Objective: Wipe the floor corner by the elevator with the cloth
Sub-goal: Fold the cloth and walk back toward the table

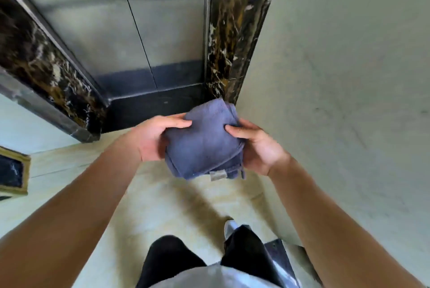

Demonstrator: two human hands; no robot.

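1. Folded grey-blue cloth (pixel 204 141) held in mid-air above the floor (pixel 162 206), before the elevator (pixel 144 32) threshold.
2. Pinched by left hand (pixel 151 141) and right hand (pixel 258 148) — thumbs on top, fingers curled beneath.
3. Probably soft, light, floppy — best gripped flat across the folded stack.

Bare forearms (pixel 97 194), black trousers (pixel 169 262), grey top (pixel 209 276), possibly white shoe (pixel 230 227)
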